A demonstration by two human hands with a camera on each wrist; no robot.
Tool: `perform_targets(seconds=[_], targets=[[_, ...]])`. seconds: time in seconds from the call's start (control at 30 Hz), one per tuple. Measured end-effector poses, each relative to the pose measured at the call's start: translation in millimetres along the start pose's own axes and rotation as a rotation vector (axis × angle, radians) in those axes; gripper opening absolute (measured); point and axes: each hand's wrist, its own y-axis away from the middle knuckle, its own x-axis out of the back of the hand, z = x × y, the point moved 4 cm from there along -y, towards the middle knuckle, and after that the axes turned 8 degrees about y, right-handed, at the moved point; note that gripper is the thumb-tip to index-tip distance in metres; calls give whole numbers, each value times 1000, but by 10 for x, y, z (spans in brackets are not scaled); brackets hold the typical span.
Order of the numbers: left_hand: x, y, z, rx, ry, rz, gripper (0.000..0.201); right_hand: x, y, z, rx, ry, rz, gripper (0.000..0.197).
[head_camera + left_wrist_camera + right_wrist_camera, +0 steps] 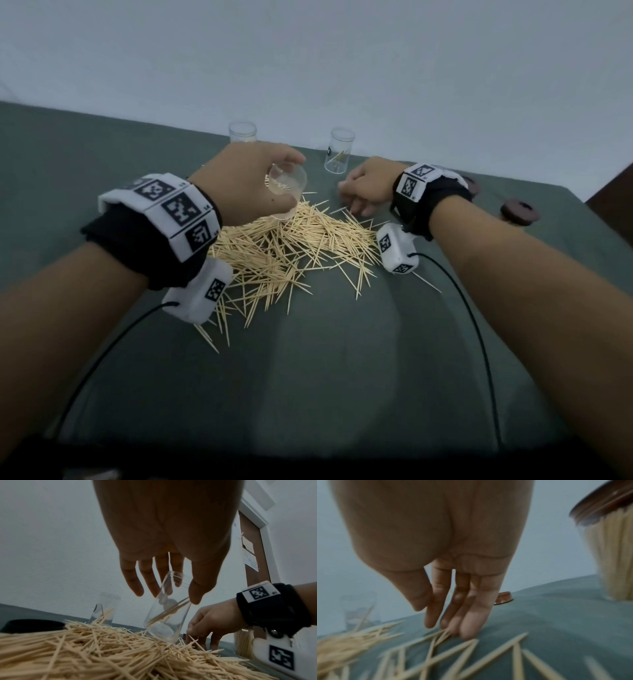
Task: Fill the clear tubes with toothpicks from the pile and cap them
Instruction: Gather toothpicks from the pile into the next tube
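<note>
pile (291, 250) mid-table (325, 359); two tubes (338, 150) behind it; caps (520, 212) far right.

No legible text is found: only black-and-white coded squares are carried by the white wristbands (178, 209), with tiny unreadable characters printed just beside them.

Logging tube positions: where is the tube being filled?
Head view, centre: the left hand holds the tube tilted over the pile's far edge.
</note>
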Motion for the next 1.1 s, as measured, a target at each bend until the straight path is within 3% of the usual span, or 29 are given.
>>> perform_targets(seconds=[0.1,0.2,0.33,0.47,0.8,0.93,1.0,1.1], targets=[[-14,0,13,-14,7,1,57,50,-94,-105,54,178,118,28],[-11,16,17,-27,-4,-4,56,29,-116,-117,96,439,49,40],[-16,20,29,-34,-3,-12,57,79,-74,-87,120,425,79,13],[-35,32,83,-57,-8,-24,58,22,63,-94,142,339,65,7],[37,14,138,-112,-29,2,57,-236,623,-197,263,235,-15,45],[79,8,99,-90,-37,9,61,-274,805,-257,275,328,-73,88],[59,26,42,-54,-14,20,61,-304,802,-308,282,375,-40,89],[-2,58,-9,-41,13,26,52,-338,788,-380,317,351,18,67]])
